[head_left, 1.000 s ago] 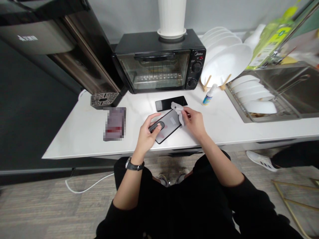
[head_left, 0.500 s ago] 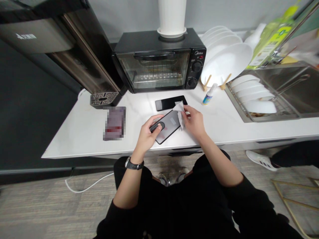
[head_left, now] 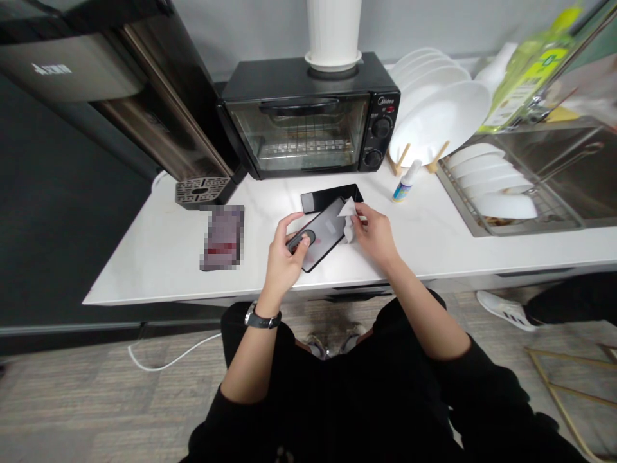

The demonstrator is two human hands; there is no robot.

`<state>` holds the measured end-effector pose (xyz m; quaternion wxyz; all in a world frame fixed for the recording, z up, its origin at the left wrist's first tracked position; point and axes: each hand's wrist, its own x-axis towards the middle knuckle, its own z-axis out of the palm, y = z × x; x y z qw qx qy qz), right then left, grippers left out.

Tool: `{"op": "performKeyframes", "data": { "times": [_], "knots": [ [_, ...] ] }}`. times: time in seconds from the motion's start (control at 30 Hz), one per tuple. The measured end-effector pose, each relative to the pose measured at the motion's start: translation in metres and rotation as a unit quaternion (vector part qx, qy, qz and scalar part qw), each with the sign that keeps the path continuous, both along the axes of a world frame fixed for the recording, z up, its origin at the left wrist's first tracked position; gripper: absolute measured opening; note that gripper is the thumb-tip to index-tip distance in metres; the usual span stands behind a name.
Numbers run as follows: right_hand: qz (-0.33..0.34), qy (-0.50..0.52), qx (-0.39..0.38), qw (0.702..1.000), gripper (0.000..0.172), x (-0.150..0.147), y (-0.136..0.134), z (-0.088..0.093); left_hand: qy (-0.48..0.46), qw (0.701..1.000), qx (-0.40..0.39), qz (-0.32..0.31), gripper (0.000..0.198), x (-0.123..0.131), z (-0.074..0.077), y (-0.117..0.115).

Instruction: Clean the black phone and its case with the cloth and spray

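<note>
My left hand (head_left: 285, 258) grips a phone case (head_left: 326, 233) with a greyish, see-through back and a black rim. Its thumb presses on the dark oval grip (head_left: 303, 240) on the back, while the index finger is raised off the edge. Between the fingertips of my right hand (head_left: 373, 233) is a crumpled white tissue (head_left: 348, 218), which touches the case's far right end. Just behind, a black phone (head_left: 328, 198) lies flat on the white counter (head_left: 159, 251), partly covered by the case and tissue. A small spray bottle (head_left: 405, 183) stands to the right of it.
A black toaster oven (head_left: 308, 132) with a white pot (head_left: 333, 32) on top stands behind. A drinks dispenser (head_left: 168, 109) and a pixelated flat item (head_left: 223, 238) are on the left. White plates (head_left: 436, 122) and a sink (head_left: 569, 173) lie right. Another person's shoe (head_left: 505, 310) shows.
The phone case has shifted slightly away from me and left, now overlapping the phone. My left index finger has lifted from the case. The tissue has bunched a little in my right hand.
</note>
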<state>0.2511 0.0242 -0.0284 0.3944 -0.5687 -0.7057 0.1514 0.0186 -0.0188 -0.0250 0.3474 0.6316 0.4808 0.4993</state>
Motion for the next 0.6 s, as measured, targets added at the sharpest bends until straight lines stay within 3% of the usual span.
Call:
{"op": "performKeyframes", "data": {
  "times": [0.1,0.23,0.4,0.5,0.6],
  "knots": [
    [-0.037,-0.029,-0.015,0.999,0.034,0.0015,0.0008,-0.0005,0.003,1.0,-0.007,-0.008,0.057,-0.0011,0.0011,-0.0002],
    [-0.1,-0.065,-0.005,0.993,0.048,0.0015,-0.0012,0.0002,-0.008,0.997,-0.04,-0.064,0.063,-0.0058,0.0055,-0.0012],
    [0.017,0.031,0.01,0.999,0.034,0.0022,-0.0021,-0.0017,0.036,0.994,-0.017,-0.098,0.059,-0.0061,0.0083,-0.0026],
    [-0.047,-0.005,0.001,0.999,0.032,0.0027,-0.0015,-0.0019,0.027,0.995,-0.021,-0.09,0.062,-0.0041,0.0081,-0.004],
    [-0.104,-0.062,-0.003,0.993,0.048,0.002,-0.0013,-0.0011,0.002,0.998,-0.01,-0.054,0.065,-0.0025,0.0067,-0.0043]
  ]
}}
